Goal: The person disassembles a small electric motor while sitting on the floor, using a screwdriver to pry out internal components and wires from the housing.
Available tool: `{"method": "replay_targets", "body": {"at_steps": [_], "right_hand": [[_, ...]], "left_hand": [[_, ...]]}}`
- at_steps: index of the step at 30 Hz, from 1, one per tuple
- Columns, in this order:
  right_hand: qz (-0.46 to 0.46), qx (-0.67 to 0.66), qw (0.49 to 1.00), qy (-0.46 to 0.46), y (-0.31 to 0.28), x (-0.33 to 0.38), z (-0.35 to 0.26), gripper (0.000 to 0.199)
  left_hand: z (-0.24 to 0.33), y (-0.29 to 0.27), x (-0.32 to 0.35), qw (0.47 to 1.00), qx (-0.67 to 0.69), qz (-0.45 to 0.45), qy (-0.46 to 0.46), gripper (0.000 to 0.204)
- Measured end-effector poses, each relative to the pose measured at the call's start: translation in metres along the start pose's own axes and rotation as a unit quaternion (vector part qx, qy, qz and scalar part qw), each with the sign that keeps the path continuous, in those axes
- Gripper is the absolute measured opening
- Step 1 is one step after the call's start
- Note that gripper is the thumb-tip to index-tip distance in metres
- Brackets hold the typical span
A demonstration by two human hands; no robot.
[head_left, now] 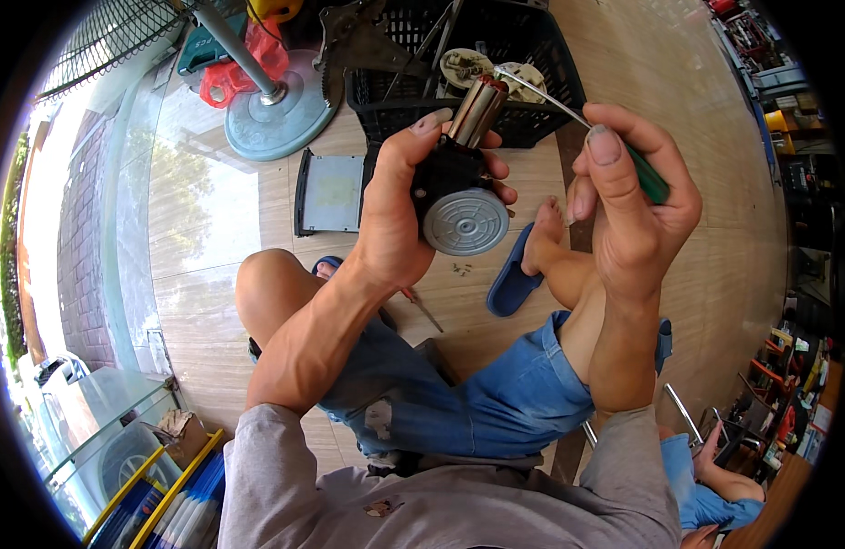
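Observation:
My left hand (395, 206) is wrapped round an electric motor unit, held up in front of me. Its shiny metal cylinder (473, 114) points away, with a reddish-brown end. A black housing (433, 178) sits below that, partly hidden by my fingers, and a ribbed grey disc (466, 223) is on its near side. In my right hand (635, 197) is a screwdriver with a green handle (649, 177). The thin shaft slants left to the cylinder's far end; whether the tip touches it, I cannot tell.
Beyond my hands stands a black crate (560, 108) holding round parts. Left of it are a fan's round base (281, 123) and a red plastic bag (262, 62). A grey panel (334, 194), small screws (462, 270) and another screwdriver (426, 313) lie on the floor. Someone sits at lower right (729, 489).

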State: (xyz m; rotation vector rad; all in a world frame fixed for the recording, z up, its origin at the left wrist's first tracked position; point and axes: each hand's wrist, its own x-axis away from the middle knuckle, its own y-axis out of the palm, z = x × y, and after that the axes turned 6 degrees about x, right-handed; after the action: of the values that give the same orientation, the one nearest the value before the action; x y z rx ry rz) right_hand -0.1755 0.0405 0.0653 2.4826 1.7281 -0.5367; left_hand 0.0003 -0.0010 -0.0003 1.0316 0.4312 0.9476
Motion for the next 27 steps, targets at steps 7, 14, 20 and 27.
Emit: {"method": "replay_targets", "body": {"at_steps": [7,14,20,27], "right_hand": [[0.010,-0.027,1.000,0.001,0.0006,0.0017,-0.0010,0.025],[0.002,-0.039,0.999,-0.015,0.0001,0.0013,-0.0007,0.026],[0.000,-0.064,0.998,-0.019,0.0003,0.0026,-0.0007,0.026],[-0.003,-0.048,0.999,-0.008,0.0001,0.0019,-0.0015,0.028]], "left_hand": [[0.0007,-0.0003,0.0007,1.000,0.011,-0.011,0.000,0.058],[0.0019,0.0000,0.0016,1.000,0.007,-0.013,0.002,0.058],[0.0017,0.0004,0.0012,1.000,-0.004,-0.004,0.001,0.059],[0.0011,-0.0005,0.0004,1.000,-0.009,0.004,-0.002,0.060]]}}
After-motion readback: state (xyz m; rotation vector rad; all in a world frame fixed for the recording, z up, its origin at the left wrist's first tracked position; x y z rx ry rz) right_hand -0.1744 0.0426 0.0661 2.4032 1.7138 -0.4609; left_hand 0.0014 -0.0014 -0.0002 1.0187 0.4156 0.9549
